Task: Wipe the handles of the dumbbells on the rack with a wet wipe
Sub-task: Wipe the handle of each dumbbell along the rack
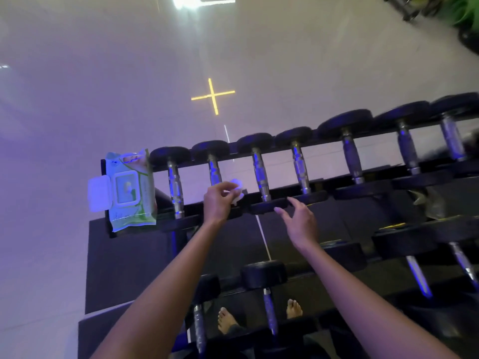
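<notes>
The left hand (219, 200) pinches a bunched wet wipe (237, 190) at the second dumbbell handle (214, 173) from the rack's left end; the right hand (300, 218) hovers spread. Next, probably rubbing along it.

A pale, glossy floor (103, 99) fills most of the view, washed in violet-blue light on the left and turning a plainer cream toward the upper right. A yellow cross (213, 95) glows on it near the middle, and a bright white glare (186, 1) shines at the top edge. A dark mat (124, 255) lies on the floor at the lower left. In the far upper right corner stand blurred green shapes (464, 11) beside some dark equipment (404, 6), too indistinct to identify.
</notes>
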